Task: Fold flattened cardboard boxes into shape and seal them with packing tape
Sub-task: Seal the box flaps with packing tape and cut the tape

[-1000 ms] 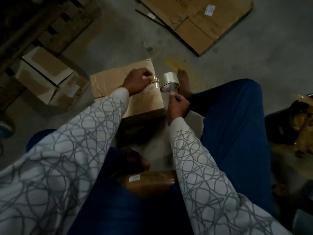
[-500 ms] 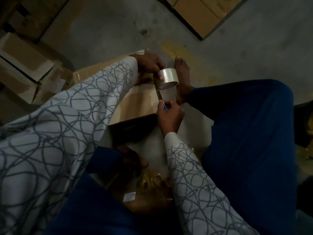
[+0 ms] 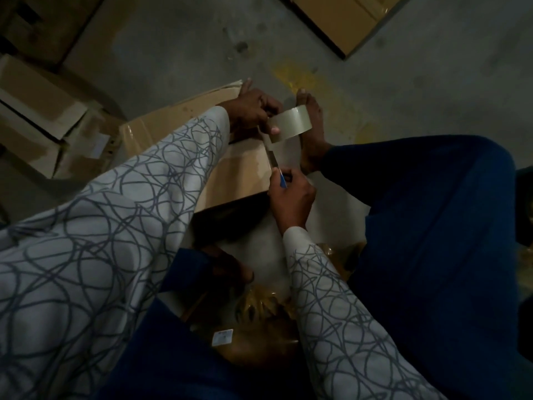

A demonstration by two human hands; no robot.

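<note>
A folded brown cardboard box [image 3: 239, 174] lies on the floor between my legs, partly hidden by my left sleeve. My left hand [image 3: 253, 111] grips a roll of clear packing tape [image 3: 290, 124] just above the box's right edge. A short strip of tape runs down from the roll toward the box. My right hand [image 3: 291, 194] grips a small cutter with a blue handle [image 3: 281, 177]; its blade [image 3: 271, 157] points up at that strip.
My bare foot [image 3: 310, 128] rests right of the roll, and my blue-trousered leg [image 3: 432, 226] fills the right side. Taped boxes [image 3: 43, 119] stand at the left, flat cardboard [image 3: 340, 21] lies at the top, and crumpled tape with a labelled carton [image 3: 259, 327] sits near my lap.
My left hand has gone from pressing tape on the box top to holding the roll at the box's right edge. My right hand has brought the cutter blade up to the tape strip.
</note>
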